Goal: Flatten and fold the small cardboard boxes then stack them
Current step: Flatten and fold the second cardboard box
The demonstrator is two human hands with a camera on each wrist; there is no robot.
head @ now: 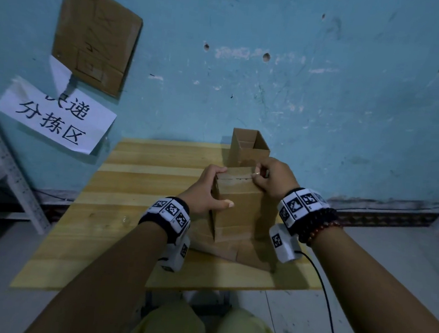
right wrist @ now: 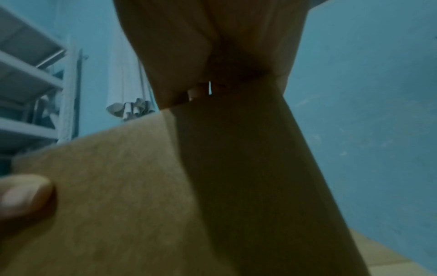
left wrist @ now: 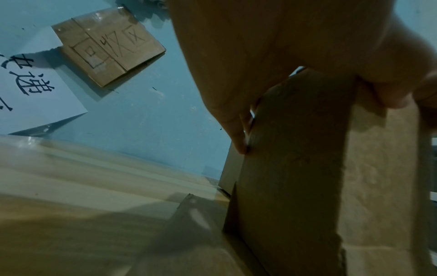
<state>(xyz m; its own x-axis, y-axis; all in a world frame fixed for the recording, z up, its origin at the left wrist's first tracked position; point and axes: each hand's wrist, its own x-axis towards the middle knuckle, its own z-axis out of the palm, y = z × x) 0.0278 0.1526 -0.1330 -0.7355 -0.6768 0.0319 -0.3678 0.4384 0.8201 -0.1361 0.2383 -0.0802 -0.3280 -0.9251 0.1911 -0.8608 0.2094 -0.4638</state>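
A small brown cardboard box (head: 238, 208) stands upright near the middle of the wooden table (head: 119, 210), on top of flattened cardboard (head: 232, 249). My left hand (head: 211, 187) grips its left upper side, thumb on the front face, fingers over the top edge. My right hand (head: 270, 177) is curled on the top right corner of the box, pinching at the closed top flaps. In the left wrist view the box (left wrist: 295, 168) fills the right side; in the right wrist view the box (right wrist: 146, 186) sits below the hand. A second box (head: 249, 147), open at the top, stands behind.
A blue wall (head: 326, 82) rises just behind the table. A cardboard sign (head: 96, 41) and a white paper sign (head: 55, 117) hang on it at the left. A metal shelf frame (head: 6, 163) stands at the left. A black cable (head: 326, 303) runs from my right wrist.
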